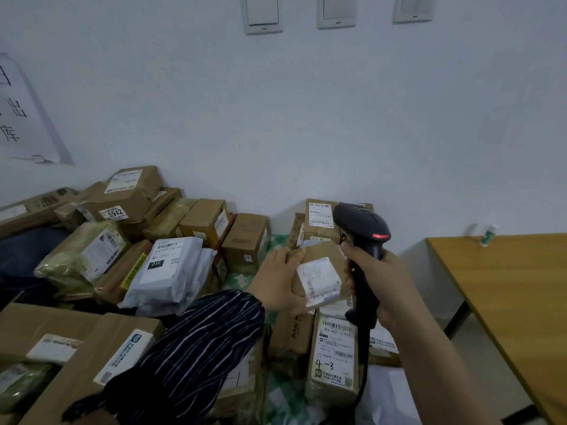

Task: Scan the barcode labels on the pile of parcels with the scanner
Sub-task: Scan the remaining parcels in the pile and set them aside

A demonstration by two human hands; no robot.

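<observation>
Left hand (276, 282) grips small cardboard parcel (325, 252), held over the pile of parcels (147, 240) | right hand (382, 280) clutches black scanner (359, 223) just beside it | white label (319, 279) faces up, seemingly a barcode, blurred

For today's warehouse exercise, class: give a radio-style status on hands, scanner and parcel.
Left hand holds parcel, label facing up. Right hand grips scanner, upright beside parcel. Nothing covering the label.
</observation>
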